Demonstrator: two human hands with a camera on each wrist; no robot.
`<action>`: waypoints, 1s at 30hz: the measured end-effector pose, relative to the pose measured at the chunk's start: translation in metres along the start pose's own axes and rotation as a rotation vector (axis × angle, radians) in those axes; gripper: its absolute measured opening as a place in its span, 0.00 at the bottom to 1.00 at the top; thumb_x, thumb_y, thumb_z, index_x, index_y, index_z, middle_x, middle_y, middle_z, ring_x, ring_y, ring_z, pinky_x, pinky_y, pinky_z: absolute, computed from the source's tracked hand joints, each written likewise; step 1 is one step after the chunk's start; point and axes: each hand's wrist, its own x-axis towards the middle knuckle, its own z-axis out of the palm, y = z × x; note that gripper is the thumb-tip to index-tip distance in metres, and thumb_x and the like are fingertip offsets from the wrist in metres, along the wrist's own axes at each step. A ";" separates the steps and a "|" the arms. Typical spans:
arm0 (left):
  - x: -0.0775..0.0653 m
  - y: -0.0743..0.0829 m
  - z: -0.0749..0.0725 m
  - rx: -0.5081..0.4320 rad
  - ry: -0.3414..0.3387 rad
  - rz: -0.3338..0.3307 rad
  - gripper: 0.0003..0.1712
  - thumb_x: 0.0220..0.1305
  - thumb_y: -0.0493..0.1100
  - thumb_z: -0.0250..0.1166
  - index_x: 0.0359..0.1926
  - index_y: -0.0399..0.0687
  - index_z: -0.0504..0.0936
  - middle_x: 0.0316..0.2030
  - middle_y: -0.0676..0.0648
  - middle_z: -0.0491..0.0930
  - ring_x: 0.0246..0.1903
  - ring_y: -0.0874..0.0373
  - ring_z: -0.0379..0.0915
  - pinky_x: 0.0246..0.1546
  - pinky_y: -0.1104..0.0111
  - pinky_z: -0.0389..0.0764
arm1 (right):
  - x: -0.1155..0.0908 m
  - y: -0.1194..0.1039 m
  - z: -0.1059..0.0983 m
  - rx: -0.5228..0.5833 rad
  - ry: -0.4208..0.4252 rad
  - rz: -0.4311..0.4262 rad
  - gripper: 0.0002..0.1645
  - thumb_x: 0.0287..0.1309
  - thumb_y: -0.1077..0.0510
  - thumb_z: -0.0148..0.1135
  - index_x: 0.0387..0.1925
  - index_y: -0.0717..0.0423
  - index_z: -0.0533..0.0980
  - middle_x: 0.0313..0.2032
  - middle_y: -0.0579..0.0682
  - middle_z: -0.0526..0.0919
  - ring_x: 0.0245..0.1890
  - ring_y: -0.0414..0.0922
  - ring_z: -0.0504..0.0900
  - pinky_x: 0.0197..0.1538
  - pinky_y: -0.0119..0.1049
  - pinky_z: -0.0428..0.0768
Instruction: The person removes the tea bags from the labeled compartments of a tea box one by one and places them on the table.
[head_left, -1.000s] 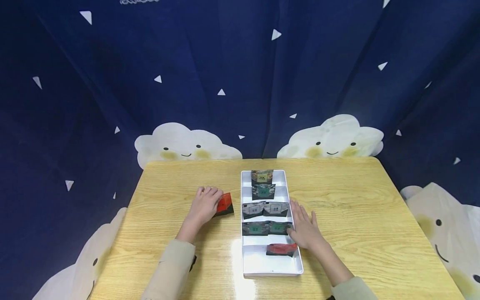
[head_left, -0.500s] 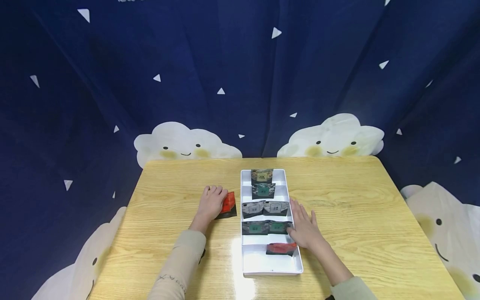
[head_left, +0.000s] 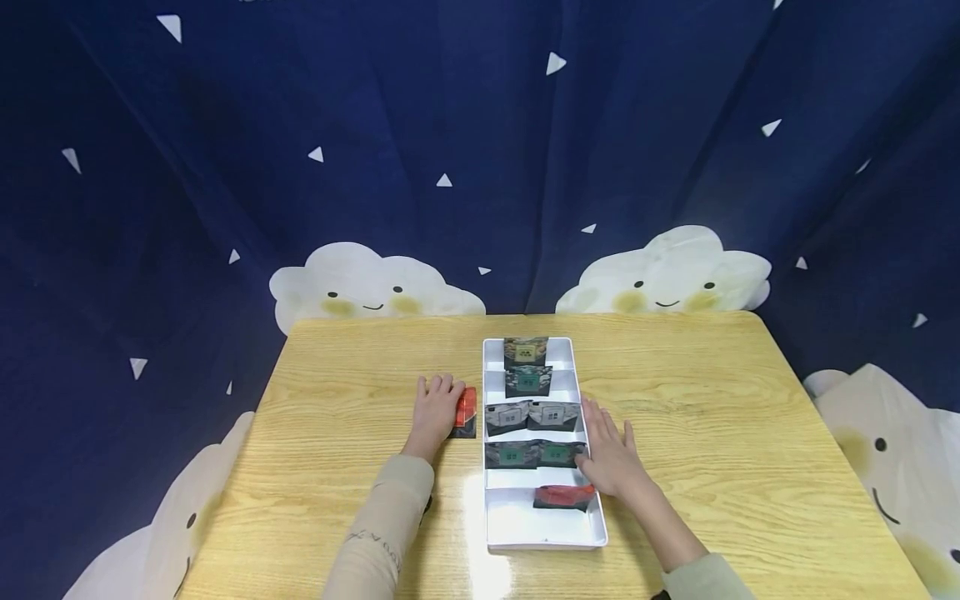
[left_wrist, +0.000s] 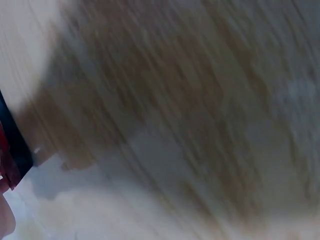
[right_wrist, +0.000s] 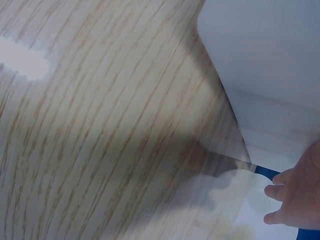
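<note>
A red and black sachet (head_left: 467, 410) is held by my left hand (head_left: 437, 415), just left of the white divided tray (head_left: 517, 527) in the head view. The left wrist view catches only the sachet's dark edge (left_wrist: 19, 150) and a bit of the hand at its left border. Along the tray's right side lies my right hand (head_left: 611, 457), fingers extended against the outer wall and thumb over the rim near a green-labelled sachet (head_left: 559, 454). In the right wrist view this hand (right_wrist: 305, 192) appears at the lower right beside the tray wall (right_wrist: 260, 75).
Another red sachet (head_left: 564, 497) lies in the nearest compartment. Grey sachets (head_left: 553, 415), a teal-labelled one (head_left: 528, 381) and a yellow-labelled one (head_left: 526, 352) stand in the farther compartments. The wooden table (head_left: 720, 417) meets a dark blue curtain (head_left: 450, 125) behind.
My left hand has moved right with the red and black sachet, bringing it closer to the tray. My right hand stays in the same place.
</note>
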 end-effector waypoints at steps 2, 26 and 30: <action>0.000 0.003 0.002 -0.001 -0.009 -0.008 0.20 0.64 0.35 0.43 0.53 0.56 0.70 0.51 0.47 0.67 0.54 0.49 0.58 0.60 0.49 0.51 | 0.000 0.000 0.000 0.000 -0.002 0.001 0.52 0.52 0.51 0.53 0.70 0.59 0.36 0.69 0.63 0.44 0.67 0.62 0.47 0.63 0.64 0.38; 0.000 0.012 0.004 -0.077 -0.020 -0.087 0.18 0.64 0.36 0.43 0.53 0.54 0.69 0.50 0.48 0.66 0.54 0.49 0.58 0.60 0.48 0.50 | 0.001 0.001 0.002 0.007 0.000 0.002 0.52 0.52 0.52 0.53 0.70 0.59 0.37 0.69 0.63 0.43 0.67 0.62 0.46 0.62 0.65 0.37; 0.001 0.009 0.002 -0.108 -0.009 -0.097 0.16 0.66 0.38 0.44 0.52 0.54 0.70 0.49 0.48 0.67 0.53 0.48 0.59 0.59 0.48 0.51 | 0.001 0.000 0.001 0.008 -0.006 0.004 0.52 0.52 0.52 0.53 0.70 0.59 0.36 0.69 0.63 0.43 0.67 0.62 0.46 0.62 0.64 0.37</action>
